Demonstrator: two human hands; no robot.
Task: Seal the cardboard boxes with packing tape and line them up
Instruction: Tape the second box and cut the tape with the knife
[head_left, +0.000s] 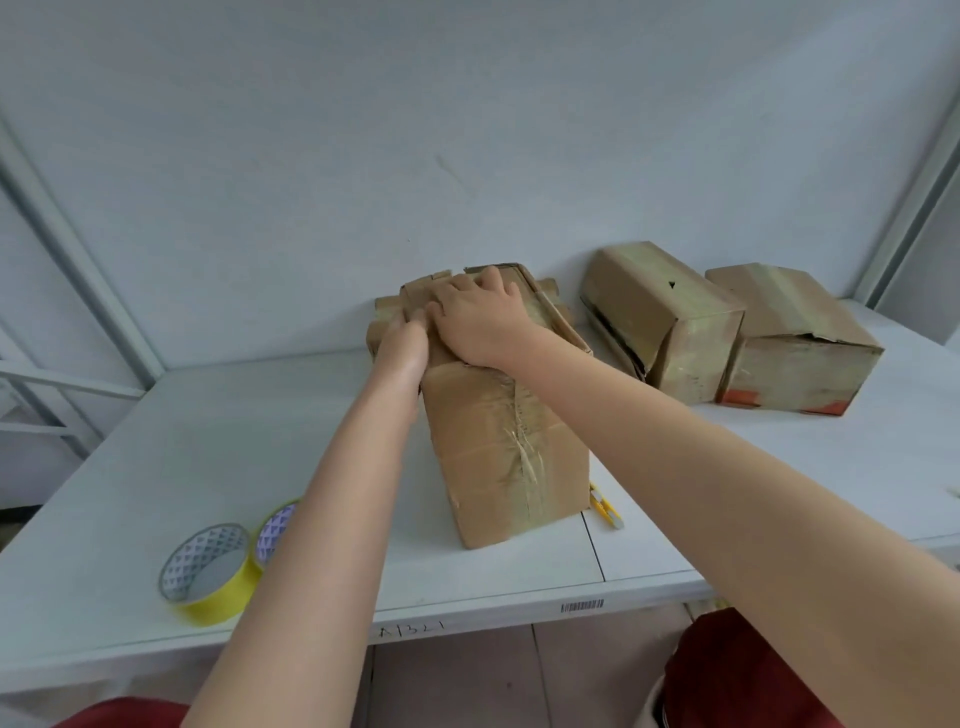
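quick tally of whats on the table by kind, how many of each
cardboard boxes: 3
tape rolls: 2
small yellow tool: 1
total: 6

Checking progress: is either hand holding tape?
No, the left hand and right hand press the box; tape rolls lie on the table.

tape roll (274, 529) part hid by arm (322, 519) | cutter (605, 508) half behind box (498, 447)
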